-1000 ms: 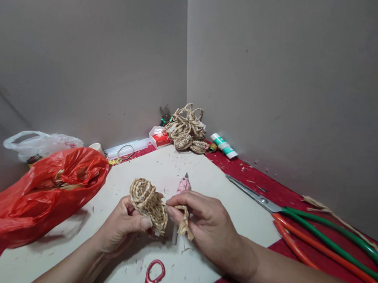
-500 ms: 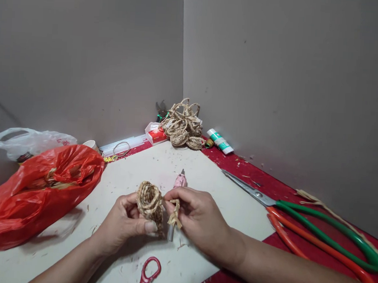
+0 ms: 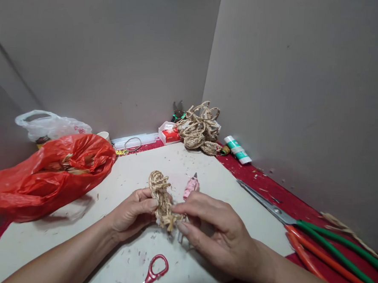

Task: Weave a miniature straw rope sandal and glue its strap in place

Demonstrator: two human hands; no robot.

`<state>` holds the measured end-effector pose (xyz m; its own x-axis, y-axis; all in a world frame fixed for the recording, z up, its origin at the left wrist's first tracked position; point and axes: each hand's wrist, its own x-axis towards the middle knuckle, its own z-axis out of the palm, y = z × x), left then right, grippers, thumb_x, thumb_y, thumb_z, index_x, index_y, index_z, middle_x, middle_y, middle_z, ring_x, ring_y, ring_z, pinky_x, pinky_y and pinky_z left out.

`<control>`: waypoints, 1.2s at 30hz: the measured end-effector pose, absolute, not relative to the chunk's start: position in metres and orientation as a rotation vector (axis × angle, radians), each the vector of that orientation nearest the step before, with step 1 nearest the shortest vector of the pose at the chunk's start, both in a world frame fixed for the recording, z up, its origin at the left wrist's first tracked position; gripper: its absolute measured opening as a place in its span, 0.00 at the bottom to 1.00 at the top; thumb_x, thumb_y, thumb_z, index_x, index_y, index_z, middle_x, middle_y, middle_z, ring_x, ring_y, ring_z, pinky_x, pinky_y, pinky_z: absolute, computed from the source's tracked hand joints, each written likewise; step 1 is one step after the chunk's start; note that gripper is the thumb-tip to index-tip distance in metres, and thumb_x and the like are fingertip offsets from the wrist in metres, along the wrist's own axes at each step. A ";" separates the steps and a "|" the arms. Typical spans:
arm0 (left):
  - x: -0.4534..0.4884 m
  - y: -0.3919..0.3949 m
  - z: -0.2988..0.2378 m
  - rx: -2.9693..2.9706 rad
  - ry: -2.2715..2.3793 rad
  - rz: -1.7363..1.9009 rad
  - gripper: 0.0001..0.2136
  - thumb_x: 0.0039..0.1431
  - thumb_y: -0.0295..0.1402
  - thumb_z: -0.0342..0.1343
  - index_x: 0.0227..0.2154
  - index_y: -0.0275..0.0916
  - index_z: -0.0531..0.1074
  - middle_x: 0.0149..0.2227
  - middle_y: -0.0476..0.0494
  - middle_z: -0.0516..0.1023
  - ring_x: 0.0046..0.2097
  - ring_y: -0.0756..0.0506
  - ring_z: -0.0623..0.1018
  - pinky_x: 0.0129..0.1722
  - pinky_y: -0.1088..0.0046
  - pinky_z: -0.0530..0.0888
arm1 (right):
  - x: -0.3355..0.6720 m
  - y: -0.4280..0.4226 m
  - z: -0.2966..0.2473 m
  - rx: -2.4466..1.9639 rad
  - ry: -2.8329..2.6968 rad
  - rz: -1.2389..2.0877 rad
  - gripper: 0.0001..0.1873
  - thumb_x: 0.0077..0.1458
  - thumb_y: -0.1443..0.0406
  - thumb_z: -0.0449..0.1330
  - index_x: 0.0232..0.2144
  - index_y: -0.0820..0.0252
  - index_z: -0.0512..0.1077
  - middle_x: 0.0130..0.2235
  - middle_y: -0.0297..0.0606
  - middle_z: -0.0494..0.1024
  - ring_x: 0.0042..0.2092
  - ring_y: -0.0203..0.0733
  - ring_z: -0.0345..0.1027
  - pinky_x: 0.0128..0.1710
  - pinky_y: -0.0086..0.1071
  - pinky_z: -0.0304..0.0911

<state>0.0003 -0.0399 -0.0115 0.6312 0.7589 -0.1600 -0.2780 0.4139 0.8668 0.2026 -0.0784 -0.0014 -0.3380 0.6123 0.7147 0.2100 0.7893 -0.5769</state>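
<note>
A coiled braided straw cord (image 3: 161,197) stands tilted above the white board, its short frayed end pointing down and right. My left hand (image 3: 136,211) is closed on its left side, thumb in front. On the right, my right hand (image 3: 218,228) has its index finger against the lower part of the coil and its thumb just below, with the straw end between them; the other fingers are curled and partly hidden. Behind the right fingers lies a pointed tool with a pink wrapped handle (image 3: 191,188). Red-handled small scissors (image 3: 157,270) lie nearer me.
A red plastic bag (image 3: 52,176) of straw sits left on the white board (image 3: 136,168). Large shears (image 3: 277,211) with green and orange handles lie right. At the back corner are a heap of straw braid (image 3: 199,127), pruning shears (image 3: 178,111) and a green-white tube (image 3: 238,149).
The coil has been turned, so its open loop no longer faces me and its side shows. My right thumb and index finger have spread somewhat. The view has shifted left.
</note>
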 end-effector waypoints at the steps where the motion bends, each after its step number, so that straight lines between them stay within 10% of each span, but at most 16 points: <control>1: 0.000 -0.039 -0.012 0.925 0.595 0.700 0.20 0.45 0.40 0.68 0.39 0.31 0.78 0.32 0.39 0.80 0.33 0.46 0.76 0.39 0.71 0.70 | 0.202 -0.078 -0.001 -0.600 -1.917 0.470 0.09 0.56 0.71 0.58 0.39 0.61 0.75 0.27 0.37 0.73 0.28 0.37 0.66 0.28 0.31 0.64; 36: 0.002 -0.039 -0.003 1.138 0.907 0.484 0.21 0.59 0.48 0.54 0.24 0.32 0.74 0.22 0.46 0.70 0.23 0.53 0.67 0.24 0.78 0.67 | 0.186 -0.074 -0.019 -1.020 -1.726 1.026 0.05 0.53 0.71 0.59 0.26 0.60 0.73 0.27 0.32 0.69 0.26 0.31 0.59 0.24 0.25 0.57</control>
